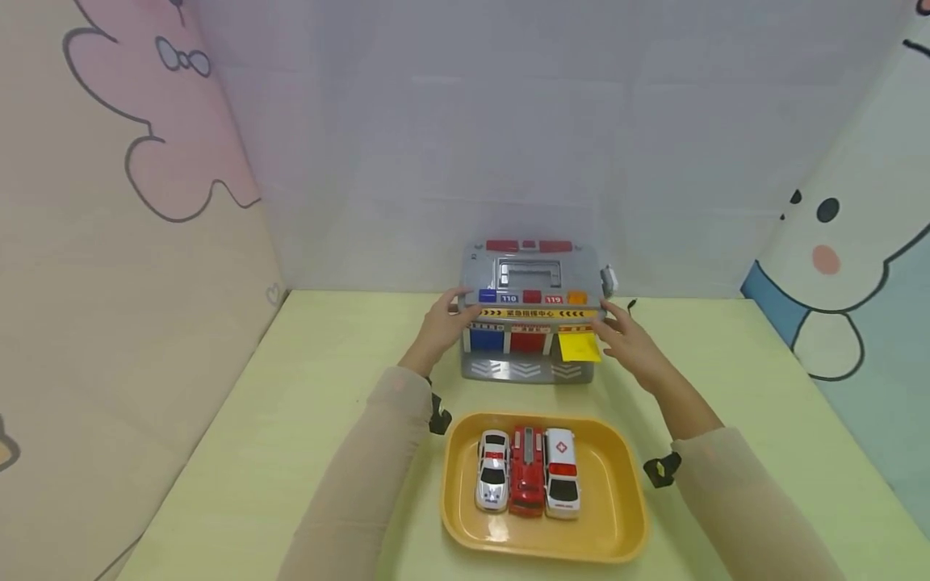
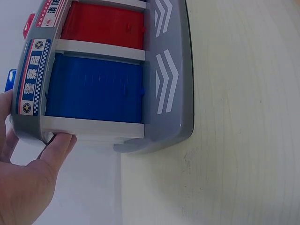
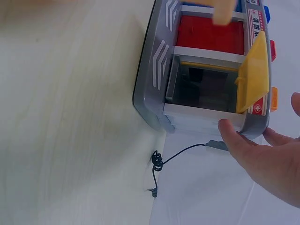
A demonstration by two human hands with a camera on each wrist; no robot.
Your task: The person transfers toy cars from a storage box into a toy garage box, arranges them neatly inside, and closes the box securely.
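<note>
A grey toy emergency garage [image 1: 529, 371] stands against the back wall, with a blue door [image 2: 93, 89], a red door [image 1: 526, 341] and a yellow door [image 1: 579, 347]. The yellow door is swung up, and the compartment [image 3: 204, 89] behind it shows dark inside. At the garage's left side, my left hand [image 1: 439, 329] grips the roof edge, thumb and fingers about the corner. My right hand [image 1: 635, 347] holds the opposite edge beside the raised yellow door. Part of each hand's fingers is hidden behind the garage.
Nearer me lies a yellow tray [image 1: 610, 541] bearing a white police car [image 1: 493, 472], a red fire truck [image 1: 526, 476] and a white ambulance [image 1: 562, 476] side by side. A thin black cable [image 3: 157, 161] lies coiled by the garage's right side. Patterned walls enclose the table [image 1: 305, 387].
</note>
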